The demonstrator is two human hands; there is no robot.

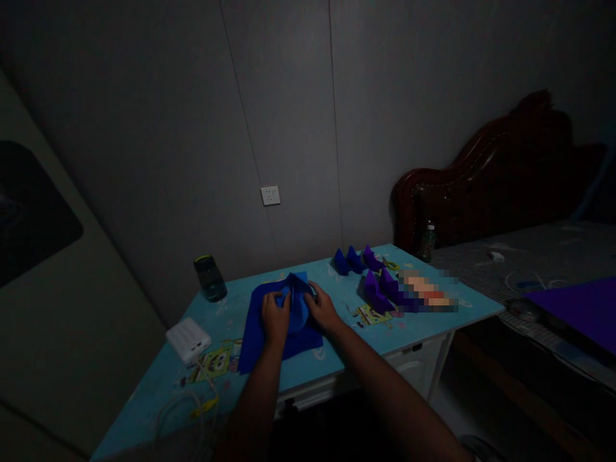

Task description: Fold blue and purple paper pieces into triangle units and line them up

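Note:
A partly folded sheet of blue paper (pixel 299 309) is held upright between my two hands, its top coming to a point. My left hand (pixel 276 316) grips its left side with thumb and fingers closed on it. On the other side, my right hand (pixel 321 307) has its fingers closed on the right edge. Beneath both hands lie darker blue paper sheets (pixel 255 340), flat on the table. Several folded paper boats, blue and purple, stand to the right, among them a purple boat (pixel 376 294) and a blue boat (pixel 341 262).
The light-blue table (pixel 337 350) has a cartoon-printed top. On its left are a dark water bottle (pixel 210 279) and a white power bank (pixel 188 340) with a cable (pixel 209 375). A blurred patch (pixel 428 292) covers something at right. Beyond is a bed with purple paper (pixel 582 308).

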